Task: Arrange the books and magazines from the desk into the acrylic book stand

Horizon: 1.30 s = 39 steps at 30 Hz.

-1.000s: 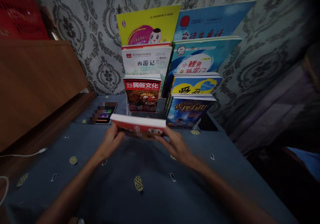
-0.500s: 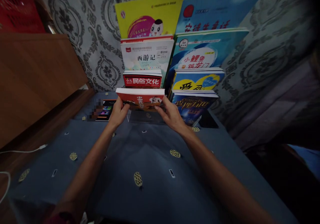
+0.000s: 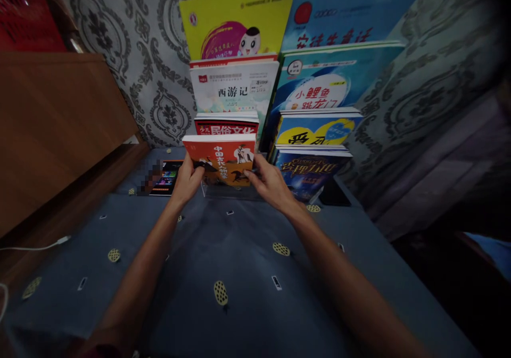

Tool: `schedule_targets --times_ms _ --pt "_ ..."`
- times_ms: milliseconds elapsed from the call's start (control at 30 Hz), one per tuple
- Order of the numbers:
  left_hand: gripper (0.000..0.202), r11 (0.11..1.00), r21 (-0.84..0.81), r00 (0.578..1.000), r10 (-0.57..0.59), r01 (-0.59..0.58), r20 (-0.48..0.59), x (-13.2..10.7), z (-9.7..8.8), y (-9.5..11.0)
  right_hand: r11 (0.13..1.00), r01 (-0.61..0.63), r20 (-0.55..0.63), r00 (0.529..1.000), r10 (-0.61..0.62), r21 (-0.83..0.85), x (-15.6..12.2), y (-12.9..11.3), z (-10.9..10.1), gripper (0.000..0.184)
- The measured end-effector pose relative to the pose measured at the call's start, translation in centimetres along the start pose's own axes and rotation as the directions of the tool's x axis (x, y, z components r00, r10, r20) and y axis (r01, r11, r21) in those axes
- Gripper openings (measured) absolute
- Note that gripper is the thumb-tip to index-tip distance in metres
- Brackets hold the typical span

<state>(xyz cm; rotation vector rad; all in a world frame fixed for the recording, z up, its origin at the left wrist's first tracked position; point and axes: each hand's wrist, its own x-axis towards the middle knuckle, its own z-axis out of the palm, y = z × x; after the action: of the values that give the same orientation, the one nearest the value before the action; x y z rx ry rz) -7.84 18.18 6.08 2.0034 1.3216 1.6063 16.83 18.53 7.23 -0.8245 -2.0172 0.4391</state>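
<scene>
An orange-red book (image 3: pixel 224 161) with white Chinese lettering stands nearly upright at the front of the left row of books. My left hand (image 3: pixel 188 181) grips its left edge, thumb on the cover. On its right edge my right hand (image 3: pixel 269 181) is closed the same way. A clear stand (image 3: pixel 215 192) shows just beneath the book. Right behind it are a red-and-black book (image 3: pixel 227 126), a white book (image 3: pixel 235 88) and a yellow book (image 3: pixel 239 15), stepped upward toward the wall.
To the right, a dark blue book (image 3: pixel 307 169) fronts another row, with several taller books behind. A flat dark object (image 3: pixel 335 192) lies beside it. A black-covered item (image 3: pixel 164 180) lies left of my left hand. A wooden cabinet (image 3: pixel 59 134) and white cable (image 3: pixel 35 248) are at left.
The orange-red book has tipped from leaning toward me to more upright, so its cover shows more fully. Both hands stay on its edges. The camera view has shifted slightly.
</scene>
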Motion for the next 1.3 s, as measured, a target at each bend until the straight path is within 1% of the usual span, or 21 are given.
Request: schedule_targets --times_ms 67,167,267,333,400,467,533,633,767,867,1000,1133,1300 --pt "0.052 1.000 -0.003 1.000 -0.021 0.021 0.010 -0.1 0.0 -0.1 1.000 0.001 0.019 1.000 -0.001 -0.011 0.0 0.1 -0.1 0.032" --pt "0.053 1.000 0.004 0.999 -0.031 0.031 0.033 -0.2 0.1 -0.2 0.999 -0.029 0.040 0.999 0.030 -0.041 0.1 0.6 0.1 0.032" --pt "0.044 0.998 0.064 1.000 -0.010 0.008 0.020 -0.2 0.2 -0.1 0.996 -0.038 0.034 0.999 0.041 -0.077 0.0 1.3 0.6 0.029" --pt "0.032 0.987 0.159 1.000 0.005 -0.001 -0.027 -0.1 0.1 0.2 0.991 -0.025 -0.002 1.000 0.025 -0.131 -0.1 1.7 1.1 0.024" --pt "0.022 0.965 0.264 0.997 0.029 -0.009 -0.072 -0.1 -0.1 0.5 0.976 -0.039 -0.054 0.998 0.028 -0.213 -0.3 2.0 1.6 0.020" --pt "0.020 0.946 0.324 0.994 0.040 -0.006 -0.097 0.0 -0.2 0.7 0.955 -0.091 -0.101 0.993 0.065 -0.283 -0.5 2.0 2.1 0.017" --pt "0.020 0.944 0.330 0.995 0.018 0.016 -0.102 -0.1 -0.2 0.8 0.939 -0.148 -0.135 0.985 0.111 -0.310 -0.6 2.0 2.5 0.016" --pt "0.019 0.947 0.316 0.997 -0.028 0.051 -0.077 -0.4 0.1 0.6 0.928 -0.206 -0.168 0.973 0.159 -0.311 -0.7 1.8 2.8 0.020" --pt "0.029 0.933 0.354 0.997 -0.037 0.061 -0.073 -0.8 0.6 0.2 0.901 -0.277 -0.156 0.959 0.237 -0.333 -0.7 1.8 2.9 0.026" --pt "0.032 0.921 0.387 0.997 -0.017 0.043 -0.072 -0.7 0.9 0.2 0.903 -0.284 -0.169 0.956 0.241 -0.322 -0.7 1.6 3.1 0.038" --pt "0.025 0.895 0.444 0.998 -0.013 0.036 -0.055 -0.4 1.1 0.0 0.898 -0.293 -0.177 0.953 0.246 -0.328 -0.6 1.3 3.1 0.051" --pt "0.023 0.896 0.444 0.998 0.003 0.023 -0.057 -0.1 1.1 -0.3 0.891 -0.277 -0.166 0.959 0.231 -0.360 -0.4 1.5 3.0 0.052" --pt "0.019 0.881 0.473 0.999 -0.004 0.029 -0.054 0.1 0.9 -0.6 0.867 -0.313 -0.129 0.950 0.285 -0.388 -0.2 1.6 2.9 0.050"
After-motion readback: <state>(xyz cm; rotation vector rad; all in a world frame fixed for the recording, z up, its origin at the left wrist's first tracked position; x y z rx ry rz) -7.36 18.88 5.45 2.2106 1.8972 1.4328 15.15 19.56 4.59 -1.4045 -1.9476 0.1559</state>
